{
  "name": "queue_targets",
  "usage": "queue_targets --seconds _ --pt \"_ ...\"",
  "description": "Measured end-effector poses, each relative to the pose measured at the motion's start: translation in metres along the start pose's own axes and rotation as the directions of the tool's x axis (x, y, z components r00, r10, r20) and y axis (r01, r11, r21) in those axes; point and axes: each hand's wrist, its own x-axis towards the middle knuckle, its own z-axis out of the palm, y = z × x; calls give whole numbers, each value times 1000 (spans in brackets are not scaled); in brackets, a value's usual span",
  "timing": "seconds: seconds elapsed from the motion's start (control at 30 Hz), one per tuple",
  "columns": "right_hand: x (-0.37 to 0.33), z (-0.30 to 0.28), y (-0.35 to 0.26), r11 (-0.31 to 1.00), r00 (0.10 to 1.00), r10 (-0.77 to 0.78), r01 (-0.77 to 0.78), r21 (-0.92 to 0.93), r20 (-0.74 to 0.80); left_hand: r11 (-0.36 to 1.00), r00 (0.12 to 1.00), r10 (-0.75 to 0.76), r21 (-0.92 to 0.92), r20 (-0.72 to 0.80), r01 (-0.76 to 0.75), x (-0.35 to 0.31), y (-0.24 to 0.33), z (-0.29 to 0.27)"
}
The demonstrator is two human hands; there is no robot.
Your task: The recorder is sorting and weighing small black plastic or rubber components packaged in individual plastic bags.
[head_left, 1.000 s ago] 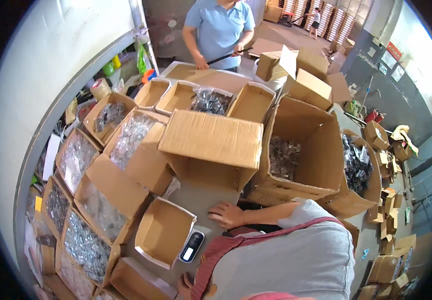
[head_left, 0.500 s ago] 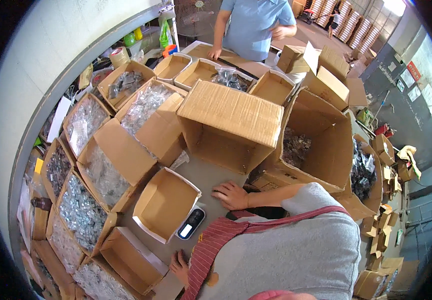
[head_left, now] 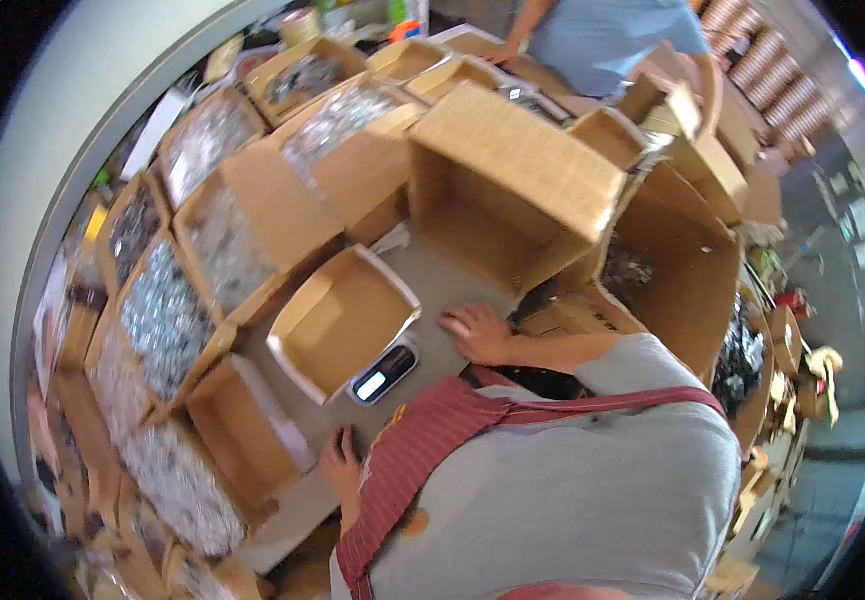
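Note:
My right hand [head_left: 477, 333] lies flat on the grey tabletop [head_left: 442, 275] with its fingers spread, holding nothing. My left hand [head_left: 340, 462] rests at the near edge of the table, its fingers apart and nothing seen in them. Between the two and a little farther off stands a shallow cardboard tray [head_left: 344, 325] with white edges and a bare inside. Touching the tray's near right side is a small digital scale [head_left: 384, 374] with a lit display. Beyond my right hand, a large carton [head_left: 512, 150] lies on its side, its opening toward me.
Several cartons of clear plastic parts [head_left: 167, 320] line the left side. An empty carton [head_left: 242, 430] sits beside my left hand. To the right stands a deep carton [head_left: 687, 250] with some dark parts at the bottom. Across the table, a person in a blue shirt [head_left: 617, 45] stands among boxes.
My view has tilted and shifted, so the whole scene sits differently in it. The person opposite has lowered one arm toward the boxes at the right. Both my hands stay on the table.

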Motion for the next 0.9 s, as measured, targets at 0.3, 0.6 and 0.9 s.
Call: queue_targets --seconds 0.3,0.6,0.9 --pt "6 -3 -1 997 1000 -9 10 74 -6 885 979 -200 -433 -25 170 22 42 -45" --pt "12 1 -2 994 994 -104 104 11 -45 35 726 687 -996 -35 -80 109 240 -170" --pt "21 -90 -93 822 677 -520 232 520 521 -187 766 639 -980 -70 66 73 278 -272"
